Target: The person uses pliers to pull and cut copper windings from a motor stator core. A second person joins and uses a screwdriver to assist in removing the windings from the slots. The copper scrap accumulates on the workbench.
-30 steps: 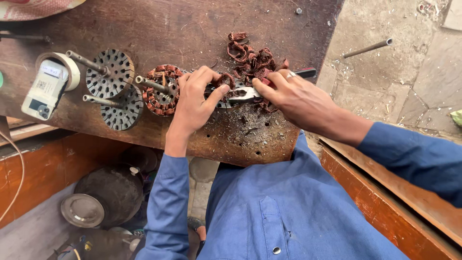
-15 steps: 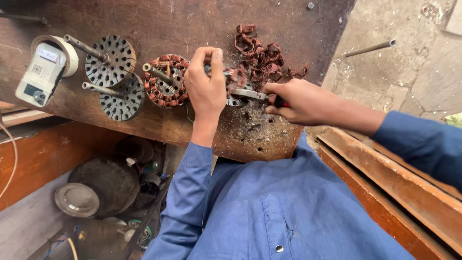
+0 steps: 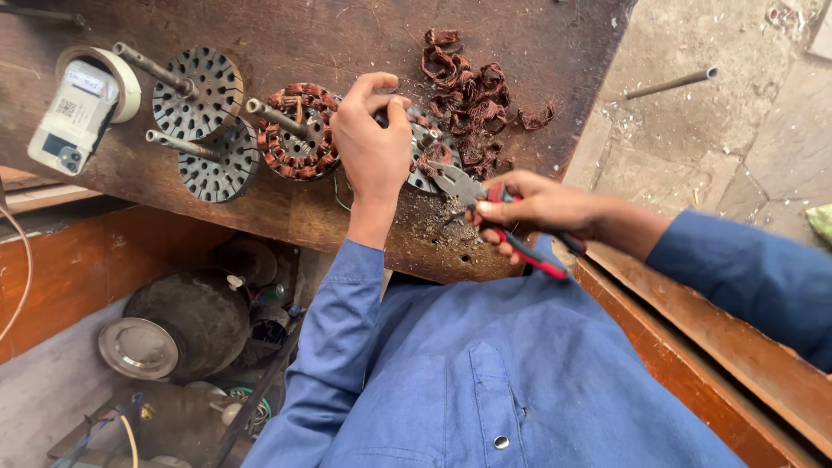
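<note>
Your right hand (image 3: pixel 529 208) closes its fingers (image 3: pixel 498 232) around the red-and-black handles of a pair of pliers (image 3: pixel 507 227), held just off the near edge of the wooden surface (image 3: pixel 303 217); the metal nose points left toward the stator (image 3: pixel 429 160). Your left hand (image 3: pixel 373 143) rests on that stator, fingers (image 3: pixel 390 102) curled over its left side and gripping it; it lies flat on the surface, a few copper strands showing on its right half, just above the pliers' nose. Dark grit speckles the wood below it.

Just left of your left hand sits a second stator (image 3: pixel 299 134), copper coils intact, its shaft tilted up to the left. Farther left, two bare slotted cores (image 3: pixel 208 121) lie touching, each with a shaft. At the far left edge a white meter (image 3: pixel 74 113) leans on a tape roll (image 3: pixel 126 78).

Beyond the held stator, a heap of cut copper windings (image 3: pixel 472 95) is piled on the surface. Off to the right, a metal rod (image 3: pixel 672 82) lies on the stone floor (image 3: pixel 745 130).
</note>
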